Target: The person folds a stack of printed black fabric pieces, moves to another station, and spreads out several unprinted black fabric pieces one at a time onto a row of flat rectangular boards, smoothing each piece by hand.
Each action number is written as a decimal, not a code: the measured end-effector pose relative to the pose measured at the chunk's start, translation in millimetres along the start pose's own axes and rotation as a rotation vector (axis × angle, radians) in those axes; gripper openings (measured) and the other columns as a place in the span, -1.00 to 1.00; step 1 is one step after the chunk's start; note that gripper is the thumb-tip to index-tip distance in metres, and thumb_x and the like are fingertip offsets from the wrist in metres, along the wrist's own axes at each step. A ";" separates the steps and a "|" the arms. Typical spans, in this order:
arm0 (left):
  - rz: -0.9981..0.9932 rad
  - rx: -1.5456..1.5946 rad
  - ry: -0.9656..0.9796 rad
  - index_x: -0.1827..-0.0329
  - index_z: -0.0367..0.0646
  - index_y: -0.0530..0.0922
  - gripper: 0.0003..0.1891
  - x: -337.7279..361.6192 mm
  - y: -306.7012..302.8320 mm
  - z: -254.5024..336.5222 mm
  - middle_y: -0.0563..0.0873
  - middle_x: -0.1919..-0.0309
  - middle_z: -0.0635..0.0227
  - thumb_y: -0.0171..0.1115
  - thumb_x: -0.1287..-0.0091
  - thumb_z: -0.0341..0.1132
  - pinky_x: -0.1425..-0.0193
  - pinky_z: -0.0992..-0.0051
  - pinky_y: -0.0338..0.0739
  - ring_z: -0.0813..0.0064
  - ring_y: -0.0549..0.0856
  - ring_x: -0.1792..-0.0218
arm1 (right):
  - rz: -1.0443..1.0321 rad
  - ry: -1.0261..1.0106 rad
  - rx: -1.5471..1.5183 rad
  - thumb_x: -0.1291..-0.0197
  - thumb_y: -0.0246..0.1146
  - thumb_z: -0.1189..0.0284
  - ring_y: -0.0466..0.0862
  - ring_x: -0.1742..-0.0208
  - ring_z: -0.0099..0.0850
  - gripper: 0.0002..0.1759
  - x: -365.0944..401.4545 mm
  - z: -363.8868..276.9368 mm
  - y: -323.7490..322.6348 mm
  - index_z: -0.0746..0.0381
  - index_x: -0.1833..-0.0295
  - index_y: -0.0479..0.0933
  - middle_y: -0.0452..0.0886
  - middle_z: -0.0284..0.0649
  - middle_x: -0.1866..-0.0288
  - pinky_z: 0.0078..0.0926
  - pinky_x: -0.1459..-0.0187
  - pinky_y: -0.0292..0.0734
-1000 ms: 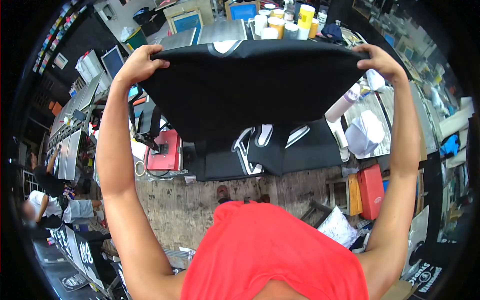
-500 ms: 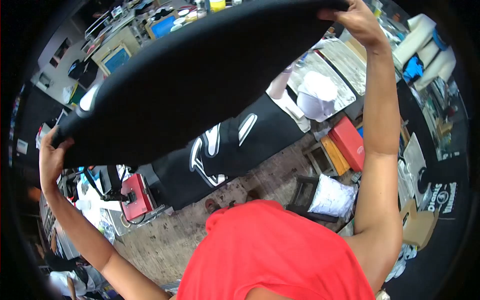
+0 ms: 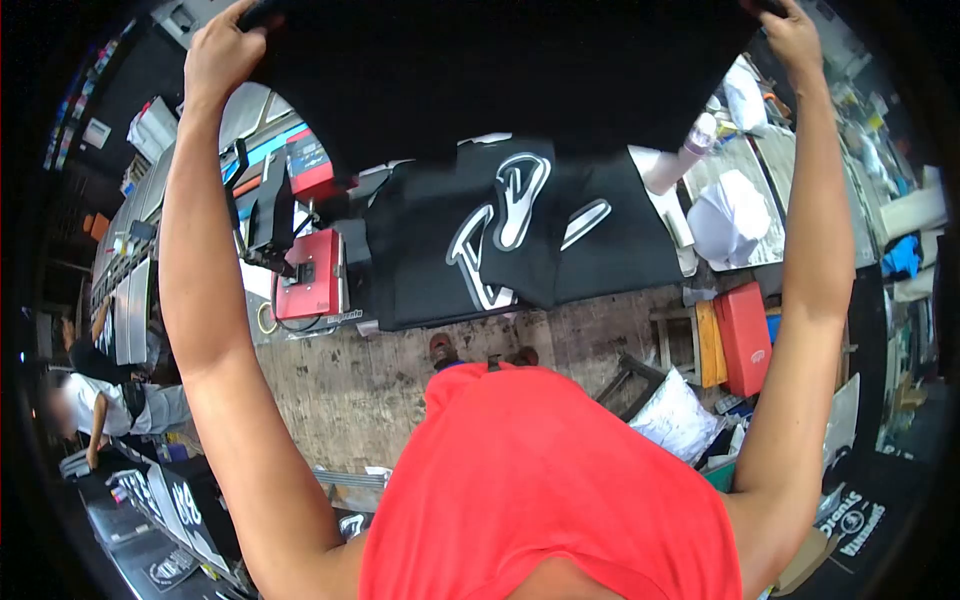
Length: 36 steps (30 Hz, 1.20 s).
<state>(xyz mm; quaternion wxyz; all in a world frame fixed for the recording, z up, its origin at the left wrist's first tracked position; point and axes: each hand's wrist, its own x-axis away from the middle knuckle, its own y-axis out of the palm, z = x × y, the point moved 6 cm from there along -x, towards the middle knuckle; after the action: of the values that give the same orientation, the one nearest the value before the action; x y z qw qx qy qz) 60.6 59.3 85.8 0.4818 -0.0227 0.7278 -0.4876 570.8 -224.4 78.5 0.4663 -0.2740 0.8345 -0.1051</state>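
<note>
Grip check: left hand (image 3: 222, 52) is clamped on the left edge of the black garment (image 3: 500, 70), fingers curled over the fabric, arm raised high. Right hand (image 3: 792, 38) is closed the same way on the garment's right edge, at the top of the view, with its fingertips partly lost in the dark border. Both grips are tight on the fabric, nothing else held.

Garment is stretched between the two hands overhead, well above the surface (image 3: 683, 250), and blocks the upper part of the view.

Below it:
- Black printed shirts (image 3: 500, 235) with a white logo lie on the surface, one draped over the front edge.
- Red heat press (image 3: 312, 285) sits just left of the shirts.
- White roll (image 3: 680, 160) and white cap (image 3: 728, 228) are right of the shirts.
- Red box (image 3: 745, 338) is down at floor level on the right, with a white bag (image 3: 675, 425) near it.
- Wooden floor (image 3: 350, 390) shows between the surface and the wearer's red shirt (image 3: 540, 490), which fills the bottom.
- Another person (image 3: 100, 405) is at far left, bent over, well apart.
</note>
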 end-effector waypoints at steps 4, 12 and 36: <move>0.193 0.000 -0.066 0.04 -0.02 0.64 -0.72 22.9 -11.7 11.0 0.73 0.29 0.08 0.25 -0.20 -0.21 0.14 0.30 0.57 0.08 0.73 0.19 | 0.048 -0.039 -0.090 -0.04 0.25 0.68 0.56 0.36 -0.63 -0.87 10.8 -10.4 5.9 0.24 0.29 0.60 0.64 -0.38 0.42 -0.59 0.31 0.47; -0.132 0.093 -0.025 0.21 -0.08 0.60 -0.75 126.5 74.1 38.7 0.71 0.33 0.08 0.22 0.01 -0.39 0.18 0.14 0.57 -0.03 0.68 0.22 | -0.097 -0.049 0.238 0.02 0.11 0.55 0.70 0.24 -0.29 -0.57 88.3 74.8 73.0 0.05 0.01 0.67 0.71 -0.15 0.30 -0.38 0.17 0.55; -0.473 1.486 -0.451 -0.60 0.03 -0.28 0.32 236.4 136.5 188.4 -0.03 -0.56 0.03 0.62 0.10 -0.26 -0.50 -0.08 0.03 -0.04 0.03 -0.54 | -0.249 -0.259 -0.679 0.27 -0.02 0.70 0.60 -0.16 -0.27 -0.52 173.1 -63.6 228.0 0.34 0.12 0.58 0.65 -0.09 -0.07 -0.37 -0.24 0.45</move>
<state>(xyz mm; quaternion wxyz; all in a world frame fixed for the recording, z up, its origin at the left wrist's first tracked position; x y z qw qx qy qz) 130.1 -117.8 -186.0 0.3901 0.0521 0.0752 -0.9162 363.9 -136.9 -110.0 0.4342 -0.5231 0.7164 0.1569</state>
